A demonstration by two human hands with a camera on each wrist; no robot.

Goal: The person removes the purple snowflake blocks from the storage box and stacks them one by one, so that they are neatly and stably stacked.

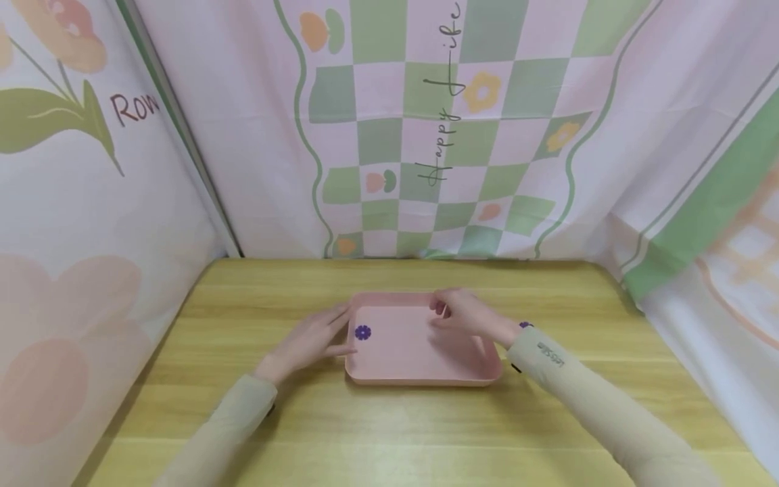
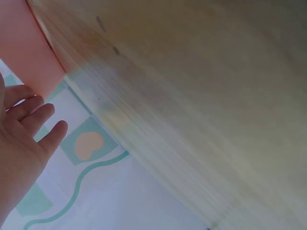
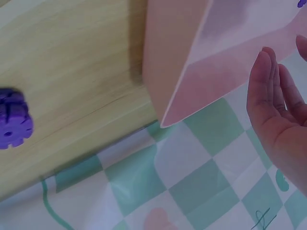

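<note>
A shallow pink tray (image 1: 404,345) stands on the table, and a notched purple disc (image 1: 362,332) lies inside near its left wall. The left hand (image 1: 310,338) is at the tray's left side, fingers spread and extended along the rim. Its palm and spread fingers (image 2: 45,112) show beside the pink wall in the left wrist view. Over the right part of the tray is the right hand (image 1: 465,312), thumb apart from loosely bent fingers. Nothing shows between those fingers (image 3: 261,79) in the right wrist view.
More purple notched pieces (image 3: 12,117) sit on the table right of the tray, mostly hidden behind the right wrist in the head view. Printed curtains (image 1: 438,135) hang around the wooden table (image 1: 395,433) at the back and both sides.
</note>
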